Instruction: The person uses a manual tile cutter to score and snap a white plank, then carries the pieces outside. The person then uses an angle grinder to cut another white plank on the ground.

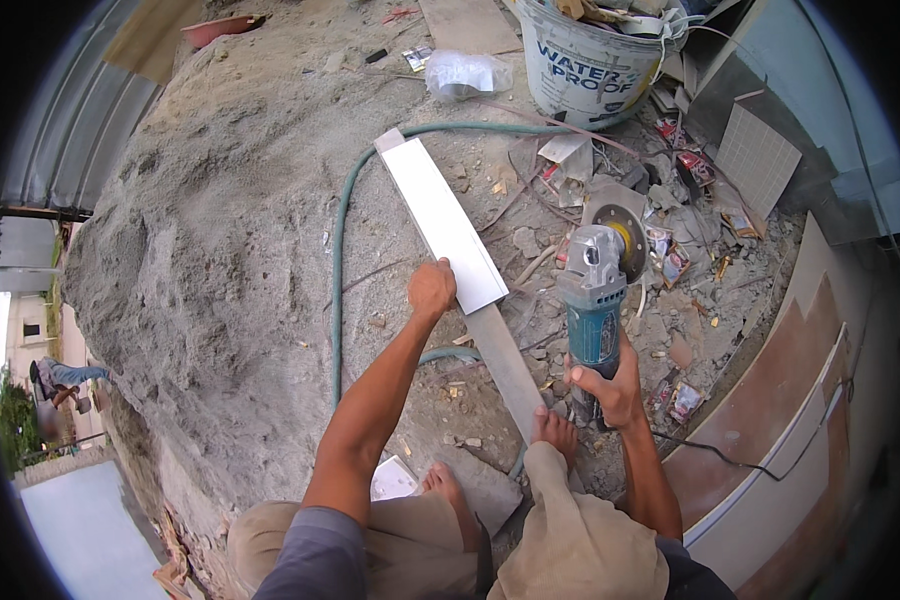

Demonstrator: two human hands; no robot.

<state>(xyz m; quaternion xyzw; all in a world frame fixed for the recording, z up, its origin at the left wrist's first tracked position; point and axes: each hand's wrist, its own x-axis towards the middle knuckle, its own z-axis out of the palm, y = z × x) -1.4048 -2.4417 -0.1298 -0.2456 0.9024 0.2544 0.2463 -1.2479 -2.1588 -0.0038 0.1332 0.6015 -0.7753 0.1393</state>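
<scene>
A long white tile strip (445,222) lies on a narrow grey plank (507,365) that slants across the ground. My left hand (433,289) is closed on the strip's left edge near its lower end; some of the fingers are hidden. To the right, my right hand (615,388) grips a teal angle grinder (594,325) by its body, with the head pointing away from me. Its cutting disc (632,243) is to the right of the strip and apart from it. Whether the disc spins cannot be told. My bare foot (554,432) presses on the plank's near end.
A green hose (338,270) loops around the plank. Sand (210,230) is heaped at left. A white bucket (582,75) full of scraps stands at the back, near rubble and a tile piece (758,157). The grinder's black cord (720,457) crosses large panels (760,430) at right. A person (65,385) is far left.
</scene>
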